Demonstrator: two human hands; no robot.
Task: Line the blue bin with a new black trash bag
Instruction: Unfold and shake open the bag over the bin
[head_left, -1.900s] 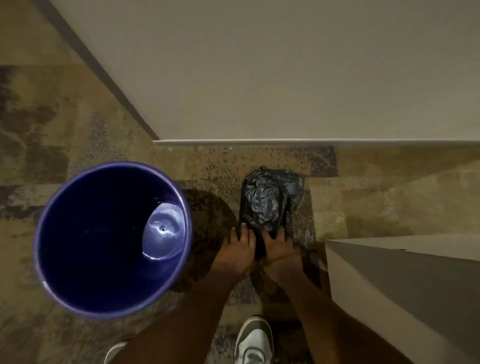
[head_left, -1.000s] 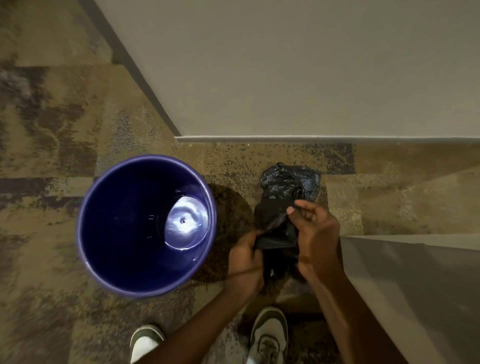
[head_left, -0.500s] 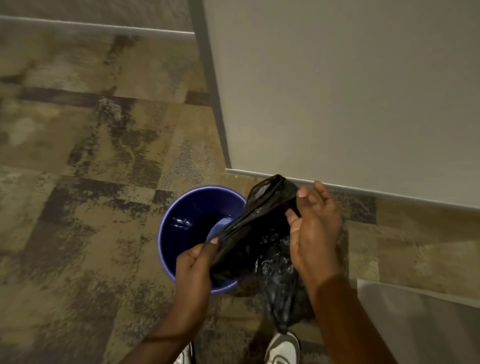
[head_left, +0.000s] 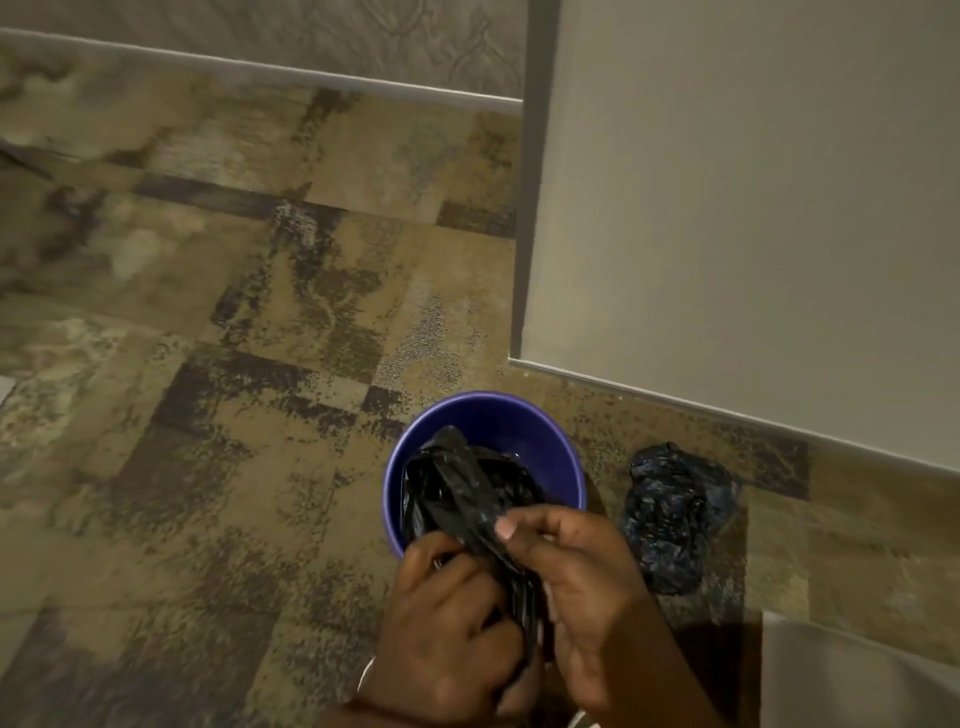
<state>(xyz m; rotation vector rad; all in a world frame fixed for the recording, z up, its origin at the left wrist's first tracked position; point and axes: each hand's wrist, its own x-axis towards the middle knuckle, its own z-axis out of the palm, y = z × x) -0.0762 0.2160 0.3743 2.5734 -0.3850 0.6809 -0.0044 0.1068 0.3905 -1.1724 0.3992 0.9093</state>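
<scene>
The blue bin (head_left: 498, 415) stands on the carpet below me, its near rim hidden by my hands. A crumpled black trash bag (head_left: 457, 486) is bunched over the bin's mouth. My left hand (head_left: 447, 623) grips its lower part. My right hand (head_left: 576, 577) pinches it just beside, thumb on top. The two hands touch each other around the plastic.
A second dark crumpled bag (head_left: 670, 514) lies on the carpet right of the bin. A pale wall (head_left: 753, 208) with a baseboard rises behind and right, its corner just above the bin. A light-coloured surface (head_left: 857, 675) juts in at the bottom right.
I have lifted the black bag off the floor and brought it over the bin. My hands have closed together on it. The view has risen and swung left; another bag stays on the carpet.
</scene>
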